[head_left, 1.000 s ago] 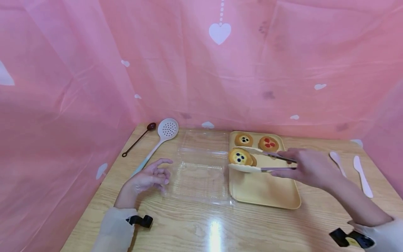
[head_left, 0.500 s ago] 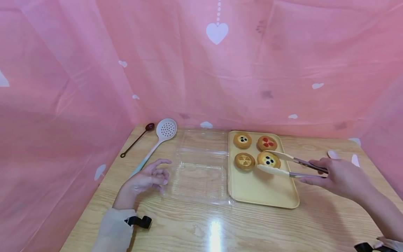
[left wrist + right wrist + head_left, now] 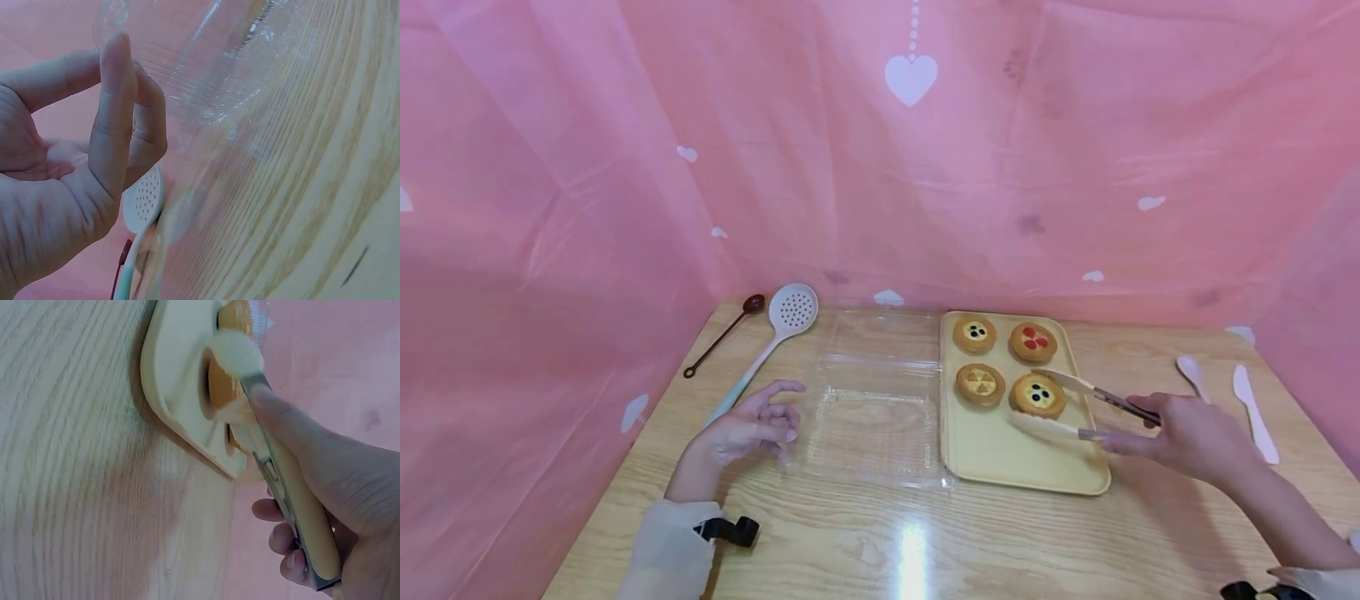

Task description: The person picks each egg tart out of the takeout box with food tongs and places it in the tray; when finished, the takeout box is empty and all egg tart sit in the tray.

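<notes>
My right hand point(image 3: 1187, 437) grips a pair of tongs point(image 3: 1047, 427), with one tip on either side of a tart with dark berries point(image 3: 1037, 396) on the yellow tray point(image 3: 1026, 458). The tips are spread a little around the tart; whether they touch it I cannot tell. In the right wrist view the thumb lies along the tongs point(image 3: 306, 515). My left hand point(image 3: 748, 429) hovers by the left edge of an open clear plastic container point(image 3: 872, 429), its fingers loosely bent with nothing seen between them.
Also on the tray are a berry tart point(image 3: 975, 333), a strawberry tart point(image 3: 1033, 342) and a wedge-patterned tart point(image 3: 981, 384). A slotted spoon point(image 3: 793, 308) and brown spoon point(image 3: 726, 337) lie left; a pink spoon point(image 3: 1191, 372) and knife point(image 3: 1253, 412) right. Pink cloth point(image 3: 880, 183) hangs behind.
The tongs carried the berry tart from above the tray's left side to its right side. The tart now rests there, and the tips have spread slightly. The left hand has stayed put.
</notes>
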Available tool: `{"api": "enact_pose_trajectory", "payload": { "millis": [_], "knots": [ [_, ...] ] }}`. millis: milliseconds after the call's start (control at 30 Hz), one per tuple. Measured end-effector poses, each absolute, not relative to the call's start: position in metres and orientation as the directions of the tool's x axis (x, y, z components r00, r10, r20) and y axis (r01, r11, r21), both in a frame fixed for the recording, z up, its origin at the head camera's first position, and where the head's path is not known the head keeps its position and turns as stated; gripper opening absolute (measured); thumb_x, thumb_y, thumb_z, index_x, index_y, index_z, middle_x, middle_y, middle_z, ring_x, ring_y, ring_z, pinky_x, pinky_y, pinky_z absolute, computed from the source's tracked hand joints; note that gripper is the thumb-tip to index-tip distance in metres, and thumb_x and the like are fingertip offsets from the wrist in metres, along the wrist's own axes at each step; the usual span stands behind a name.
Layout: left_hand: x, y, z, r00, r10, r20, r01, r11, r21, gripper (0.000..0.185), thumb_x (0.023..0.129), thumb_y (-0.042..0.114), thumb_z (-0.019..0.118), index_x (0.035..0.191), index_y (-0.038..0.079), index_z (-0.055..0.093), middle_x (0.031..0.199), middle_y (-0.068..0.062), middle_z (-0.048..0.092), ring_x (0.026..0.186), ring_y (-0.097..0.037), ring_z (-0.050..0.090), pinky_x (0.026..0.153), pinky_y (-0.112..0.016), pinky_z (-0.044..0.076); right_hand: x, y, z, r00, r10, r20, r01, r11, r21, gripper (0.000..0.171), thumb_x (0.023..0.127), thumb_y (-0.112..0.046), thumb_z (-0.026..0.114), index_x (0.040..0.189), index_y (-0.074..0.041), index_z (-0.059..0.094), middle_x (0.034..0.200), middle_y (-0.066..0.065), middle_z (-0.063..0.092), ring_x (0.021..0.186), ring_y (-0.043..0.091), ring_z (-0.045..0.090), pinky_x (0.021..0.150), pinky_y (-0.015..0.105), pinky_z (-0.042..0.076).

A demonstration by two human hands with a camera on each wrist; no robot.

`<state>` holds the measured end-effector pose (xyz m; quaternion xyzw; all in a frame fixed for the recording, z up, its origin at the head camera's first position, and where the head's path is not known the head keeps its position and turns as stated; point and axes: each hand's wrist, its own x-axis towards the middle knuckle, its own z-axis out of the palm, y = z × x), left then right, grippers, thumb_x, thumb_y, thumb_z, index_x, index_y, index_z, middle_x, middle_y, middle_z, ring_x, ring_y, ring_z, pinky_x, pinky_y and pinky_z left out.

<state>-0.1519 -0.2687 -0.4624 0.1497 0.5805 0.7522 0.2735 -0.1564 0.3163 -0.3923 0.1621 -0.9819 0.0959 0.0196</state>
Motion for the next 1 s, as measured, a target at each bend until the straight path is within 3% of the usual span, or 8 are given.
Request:
{"api": "enact_pose_trajectory", "payload": {
  "millis": [167, 367, 433, 533, 633, 700, 767, 1000],
  "knots": [
    [-0.151, -0.270, -0.462, -0.807, 0.583, -0.094, -0.240, -0.178, 0.954, 0.060, 0.090, -0.009, 0.064, 0.140, 0.014, 0.040, 0.092, -0.005, 0.058, 0.075, -0.016, 0.061, 0.064, -0.035, 0.060, -0.150, 0.318, -0.390, -0.956, -0.286, 0.067, -0.293, 0.926, -0.237, 0.079, 0.069, -0.059, 0.083, 0.117, 0.002, 0.068, 0.082, 0.004, 0.063, 0.063, 0.017, 0.051, 0.047, 0.032, 0.039],
    [-0.150, -0.269, -0.461, -0.822, 0.557, -0.120, -0.242, -0.151, 0.958, 0.060, 0.090, -0.009, 0.064, 0.140, 0.015, 0.041, 0.091, -0.004, 0.058, 0.077, -0.017, 0.061, 0.065, -0.036, 0.061, -0.144, 0.334, -0.394, -0.974, -0.209, 0.092, -0.229, 0.902, -0.367, 0.078, 0.076, -0.045, 0.084, 0.125, 0.011, 0.060, 0.085, 0.016, 0.067, 0.071, 0.029, 0.061, 0.053, 0.037, 0.045],
    [-0.150, -0.268, -0.461, -0.825, 0.549, -0.130, -0.247, -0.144, 0.958, 0.061, 0.089, -0.009, 0.065, 0.140, 0.015, 0.041, 0.091, -0.004, 0.058, 0.077, -0.016, 0.060, 0.064, -0.035, 0.060, -0.142, 0.338, -0.399, -0.975, -0.180, 0.128, -0.217, 0.885, -0.412, 0.070, 0.079, -0.040, 0.083, 0.126, 0.008, 0.060, 0.072, 0.009, 0.059, 0.063, 0.021, 0.055, 0.049, 0.031, 0.040],
    [-0.150, -0.268, -0.461, -0.826, 0.548, -0.131, -0.251, -0.149, 0.956, 0.061, 0.088, -0.008, 0.066, 0.139, 0.015, 0.041, 0.091, -0.004, 0.058, 0.077, -0.016, 0.061, 0.064, -0.034, 0.060, -0.141, 0.344, -0.410, -0.971, -0.140, 0.193, -0.216, 0.859, -0.464, 0.049, 0.081, -0.031, 0.083, 0.110, 0.002, 0.062, 0.063, 0.002, 0.041, 0.053, 0.013, 0.038, 0.045, 0.028, 0.029],
    [-0.150, -0.268, -0.461, -0.822, 0.556, -0.122, -0.251, -0.161, 0.955, 0.060, 0.089, -0.009, 0.065, 0.139, 0.015, 0.041, 0.091, -0.004, 0.059, 0.076, -0.015, 0.061, 0.063, -0.033, 0.060, -0.140, 0.348, -0.420, -0.974, -0.091, 0.208, -0.187, 0.843, -0.504, 0.049, 0.083, -0.027, 0.081, 0.110, 0.008, 0.058, 0.065, 0.016, 0.053, 0.056, 0.023, 0.051, 0.046, 0.030, 0.037],
    [-0.150, -0.268, -0.462, -0.821, 0.558, -0.122, -0.250, -0.160, 0.955, 0.060, 0.089, -0.011, 0.063, 0.138, 0.016, 0.042, 0.091, -0.004, 0.059, 0.075, -0.015, 0.061, 0.064, -0.033, 0.060, -0.139, 0.350, -0.427, -0.983, -0.046, 0.180, -0.136, 0.838, -0.528, 0.054, 0.086, -0.026, 0.079, 0.113, 0.013, 0.055, 0.080, 0.032, 0.062, 0.070, 0.039, 0.061, 0.051, 0.030, 0.042],
    [-0.150, -0.268, -0.462, -0.822, 0.555, -0.124, -0.250, -0.157, 0.955, 0.059, 0.089, -0.011, 0.062, 0.138, 0.016, 0.042, 0.091, -0.004, 0.059, 0.075, -0.015, 0.061, 0.064, -0.033, 0.060, -0.139, 0.351, -0.432, -0.990, -0.001, 0.144, -0.082, 0.826, -0.558, 0.059, 0.088, -0.025, 0.076, 0.120, 0.018, 0.050, 0.093, 0.036, 0.065, 0.082, 0.048, 0.063, 0.055, 0.030, 0.046],
    [-0.150, -0.267, -0.460, -0.829, 0.543, -0.134, -0.255, -0.154, 0.955, 0.061, 0.089, -0.011, 0.064, 0.139, 0.015, 0.041, 0.091, -0.005, 0.058, 0.073, -0.016, 0.060, 0.063, -0.034, 0.060, -0.133, 0.348, -0.448, -0.998, 0.062, 0.000, 0.047, 0.758, -0.651, 0.038, 0.096, -0.023, 0.066, 0.100, 0.007, 0.043, 0.075, 0.008, 0.049, 0.066, 0.017, 0.047, 0.053, 0.027, 0.041]
  ]
}}
